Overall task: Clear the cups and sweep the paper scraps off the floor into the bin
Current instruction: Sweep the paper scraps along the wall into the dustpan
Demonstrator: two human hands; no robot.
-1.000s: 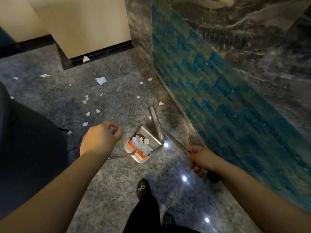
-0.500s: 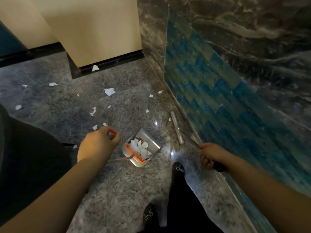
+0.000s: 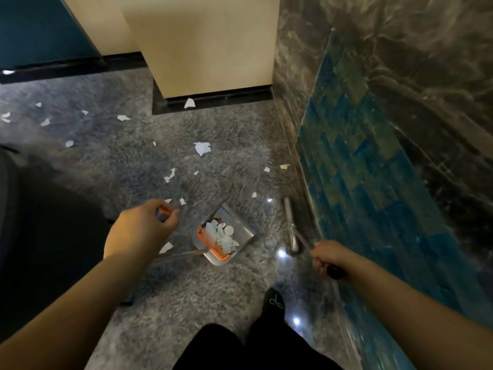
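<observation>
A metal dustpan (image 3: 241, 228) with an orange comb edge hangs low over the grey floor, holding white paper scraps and a small round lid. My left hand (image 3: 141, 229) grips the orange-tipped end of its long handle. My right hand (image 3: 326, 256) grips the black-ended handle of a broom whose narrow head (image 3: 290, 225) lies along the foot of the right wall. Several white paper scraps lie ahead on the floor, the largest (image 3: 202, 148) in the middle, another (image 3: 189, 103) against the black skirting.
A blue-tiled and dark marble wall (image 3: 373, 161) runs close on the right. A cream pillar with black skirting (image 3: 213, 98) stands ahead. A dark bulky object (image 3: 40, 236) fills the left edge. My black shoe (image 3: 273, 301) and trouser legs are below.
The view has shifted forward and right; the broom head swung out of the dustpan over to the right wall's foot. Both hands kept their grips.
</observation>
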